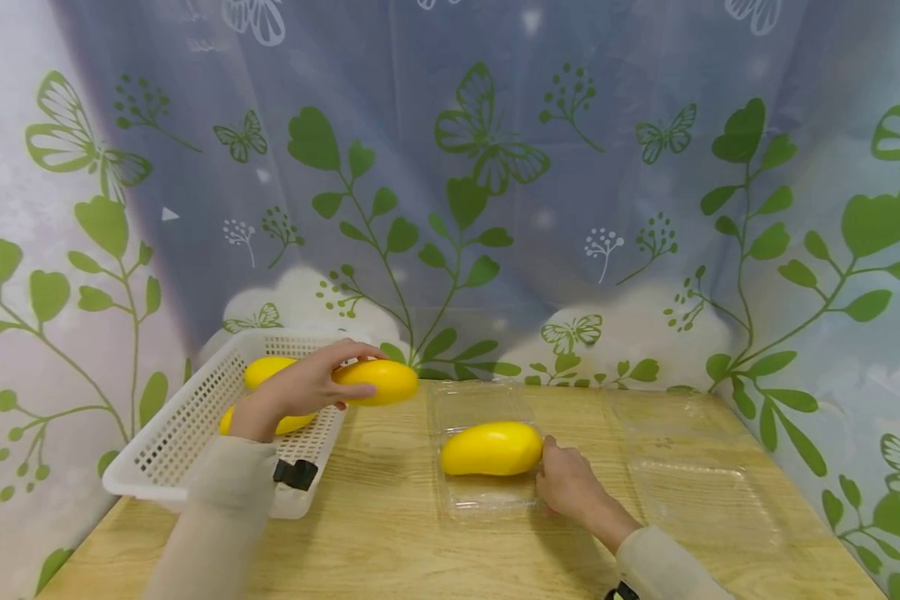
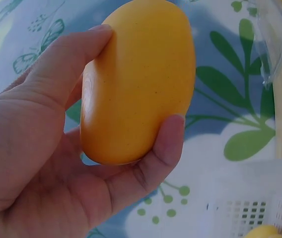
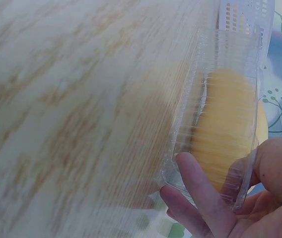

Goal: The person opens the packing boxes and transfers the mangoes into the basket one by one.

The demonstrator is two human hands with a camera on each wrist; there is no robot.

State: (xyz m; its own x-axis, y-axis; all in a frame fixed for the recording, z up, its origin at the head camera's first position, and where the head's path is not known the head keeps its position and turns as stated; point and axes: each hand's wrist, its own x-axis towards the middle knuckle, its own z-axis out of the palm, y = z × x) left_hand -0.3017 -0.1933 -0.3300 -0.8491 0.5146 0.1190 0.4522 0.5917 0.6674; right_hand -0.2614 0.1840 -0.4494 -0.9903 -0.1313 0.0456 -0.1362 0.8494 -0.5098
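In the head view, my left hand (image 1: 307, 383) grips a smooth yellow mango (image 1: 384, 383) in the air, just past the right side of the white basket. The left wrist view shows the thumb and fingers curled around this mango (image 2: 141, 79). Right of the basket, another yellow mango (image 1: 491, 448) lies in a clear plastic container (image 1: 480, 505) on the table. At that container's right end is my right hand (image 1: 573, 482). Up close in the right wrist view, its fingers press the outside of the container (image 3: 183, 134), with the thumb at the rim, pinching the wall.
A white perforated basket (image 1: 153, 454) stands at the left with yellow mangoes (image 1: 270, 369) inside. More clear plastic packaging (image 1: 708, 500) lies at the right of the wooden table (image 1: 390, 533). Behind the table hangs a cloth (image 1: 390, 192) printed with leaves and butterflies.
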